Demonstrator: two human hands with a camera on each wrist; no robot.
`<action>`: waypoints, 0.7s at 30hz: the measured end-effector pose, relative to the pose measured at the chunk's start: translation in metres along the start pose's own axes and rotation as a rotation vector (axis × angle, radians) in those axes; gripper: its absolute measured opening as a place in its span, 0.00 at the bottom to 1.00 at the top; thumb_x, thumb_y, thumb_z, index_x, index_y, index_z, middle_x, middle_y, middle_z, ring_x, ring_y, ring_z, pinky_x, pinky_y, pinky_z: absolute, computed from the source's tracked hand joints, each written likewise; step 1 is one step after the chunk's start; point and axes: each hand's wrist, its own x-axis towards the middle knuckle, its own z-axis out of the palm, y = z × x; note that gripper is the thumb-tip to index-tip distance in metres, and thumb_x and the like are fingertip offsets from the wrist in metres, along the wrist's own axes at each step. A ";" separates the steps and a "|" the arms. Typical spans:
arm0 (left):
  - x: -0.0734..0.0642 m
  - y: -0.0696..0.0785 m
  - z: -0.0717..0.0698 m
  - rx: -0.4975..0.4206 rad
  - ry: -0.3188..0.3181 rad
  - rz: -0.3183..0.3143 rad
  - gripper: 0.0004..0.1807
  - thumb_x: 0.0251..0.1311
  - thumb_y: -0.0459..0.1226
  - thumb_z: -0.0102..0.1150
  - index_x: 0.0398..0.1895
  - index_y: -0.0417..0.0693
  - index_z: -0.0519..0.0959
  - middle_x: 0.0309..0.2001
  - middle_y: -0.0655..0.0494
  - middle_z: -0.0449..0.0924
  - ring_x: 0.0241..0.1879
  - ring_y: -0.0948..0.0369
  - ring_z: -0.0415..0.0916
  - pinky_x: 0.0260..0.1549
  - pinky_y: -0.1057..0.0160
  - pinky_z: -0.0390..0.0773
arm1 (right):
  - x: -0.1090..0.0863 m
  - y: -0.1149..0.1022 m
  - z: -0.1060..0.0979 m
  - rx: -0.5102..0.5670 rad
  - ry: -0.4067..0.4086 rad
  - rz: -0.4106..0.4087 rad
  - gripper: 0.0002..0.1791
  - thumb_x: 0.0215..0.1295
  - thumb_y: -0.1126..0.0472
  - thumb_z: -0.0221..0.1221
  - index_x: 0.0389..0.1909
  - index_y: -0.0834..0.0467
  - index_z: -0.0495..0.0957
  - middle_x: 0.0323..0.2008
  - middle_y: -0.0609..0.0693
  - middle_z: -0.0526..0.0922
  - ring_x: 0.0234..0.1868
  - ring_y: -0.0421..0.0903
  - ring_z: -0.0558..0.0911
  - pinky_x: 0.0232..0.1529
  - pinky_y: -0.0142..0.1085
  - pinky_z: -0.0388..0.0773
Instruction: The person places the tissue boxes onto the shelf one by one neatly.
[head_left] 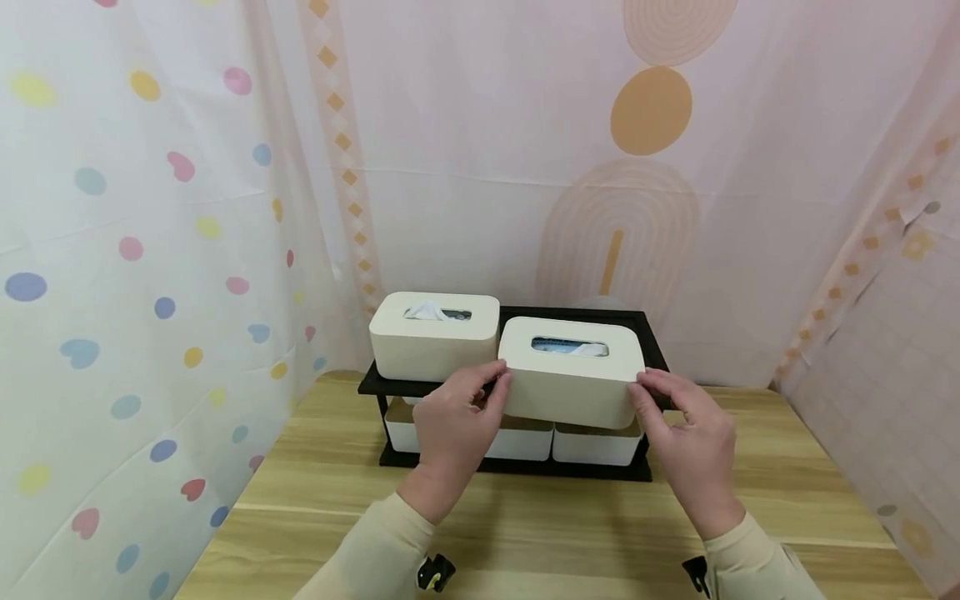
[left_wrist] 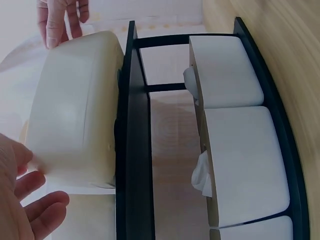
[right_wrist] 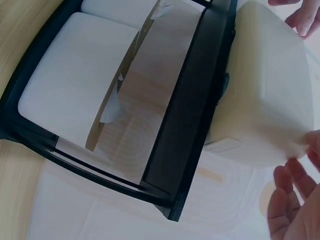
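My left hand (head_left: 459, 418) and right hand (head_left: 692, 446) pinch opposite ends of a cream tissue box (head_left: 567, 398), thumbs and fingertips near its upper front corners. An oval slot in its lid shows white tissue and a blue pack inside. The box sits at the top board of a black two-tier rack (head_left: 611, 317), its front reaching over the board's edge. In the left wrist view the same box (left_wrist: 70, 105) appears against the black board. Left of it on the rack stands a matching tissue box (head_left: 435, 357), with tissue poking from its slot.
On the rack's lower tier stand several white boxes (head_left: 596, 446) with brown tops; tissue pokes from some in the wrist views. The rack stands on a wood-grain table (head_left: 337, 500). Patterned curtains (head_left: 465, 167) hang behind and at both sides.
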 end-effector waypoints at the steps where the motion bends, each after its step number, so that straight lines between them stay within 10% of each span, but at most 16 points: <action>1: -0.001 -0.001 0.001 0.036 0.005 0.034 0.08 0.65 0.40 0.74 0.45 0.50 0.93 0.35 0.56 0.93 0.22 0.66 0.85 0.17 0.70 0.78 | -0.001 0.002 0.001 -0.011 0.021 -0.026 0.14 0.53 0.73 0.78 0.42 0.61 0.92 0.41 0.58 0.94 0.44 0.40 0.90 0.55 0.13 0.74; 7: -0.005 -0.003 0.000 0.142 -0.041 0.181 0.15 0.64 0.41 0.70 0.53 0.50 0.89 0.33 0.58 0.92 0.14 0.69 0.76 0.11 0.76 0.54 | -0.003 0.007 0.001 -0.042 0.023 -0.119 0.17 0.53 0.73 0.76 0.45 0.62 0.92 0.44 0.61 0.93 0.46 0.57 0.90 0.61 0.13 0.69; 14: -0.011 -0.003 -0.004 0.147 -0.171 0.190 0.28 0.63 0.43 0.71 0.66 0.47 0.81 0.29 0.61 0.91 0.13 0.69 0.75 0.13 0.77 0.47 | -0.009 0.012 0.001 -0.077 -0.054 -0.129 0.23 0.60 0.67 0.74 0.58 0.59 0.88 0.49 0.58 0.93 0.46 0.58 0.90 0.60 0.15 0.70; 21: -0.013 -0.007 -0.005 0.166 -0.269 0.174 0.36 0.65 0.45 0.72 0.75 0.46 0.73 0.27 0.62 0.90 0.12 0.69 0.71 0.13 0.77 0.47 | -0.014 0.013 0.004 -0.164 -0.079 -0.118 0.33 0.55 0.66 0.76 0.66 0.56 0.84 0.49 0.56 0.93 0.39 0.55 0.90 0.41 0.44 0.81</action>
